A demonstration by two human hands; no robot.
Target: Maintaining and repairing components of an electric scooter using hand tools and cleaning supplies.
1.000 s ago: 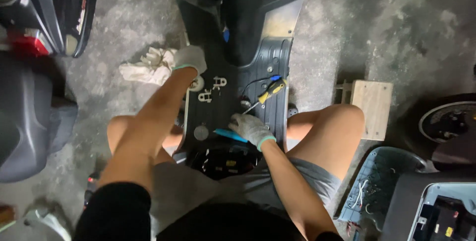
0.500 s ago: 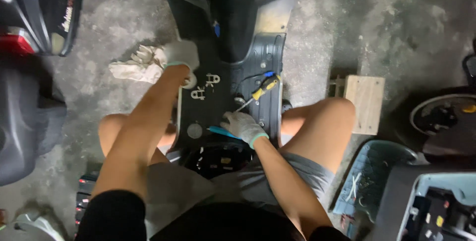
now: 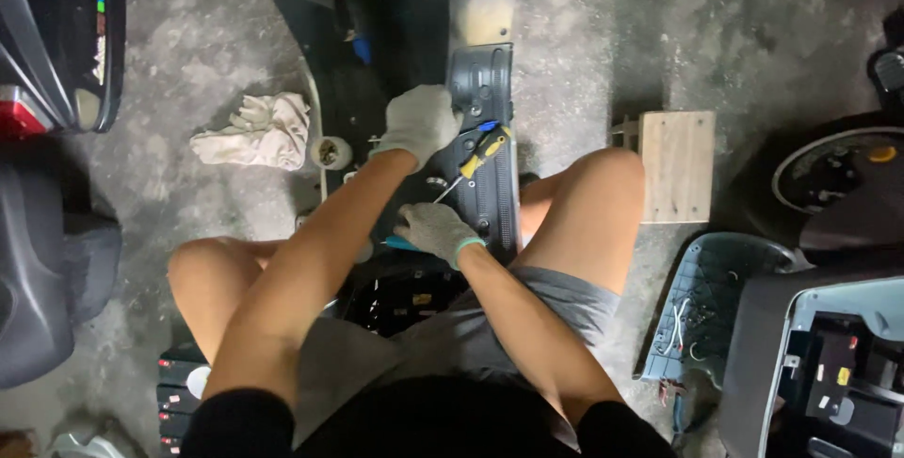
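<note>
A dark scooter floor panel (image 3: 485,81) lies on the concrete between my knees. My left hand (image 3: 419,124), in a grey glove, reaches forward and presses down on the panel with its fingers curled; whether it grips anything is hidden. Just right of it, a screwdriver with a yellow and black handle (image 3: 482,152) lies on the panel, touching neither hand. My right hand (image 3: 435,229), also gloved, sits nearer to me, closed over a thin blue tool (image 3: 397,243) that sticks out to its left. Below it is a dark open compartment with wiring (image 3: 395,298).
A crumpled white cloth (image 3: 254,128) and a small tape roll (image 3: 331,152) lie left of the panel. A wooden block (image 3: 678,164) stands by my right knee. A grey-blue plastic cover (image 3: 706,298), an open scooter body (image 3: 838,373) and a wheel (image 3: 829,171) are to the right, with dark scooter bodies (image 3: 47,260) to the left.
My left hand has moved from the panel's left edge near the cloth to its middle, beside the screwdriver. My right hand stays on the blue tool. The camera has shifted.
</note>
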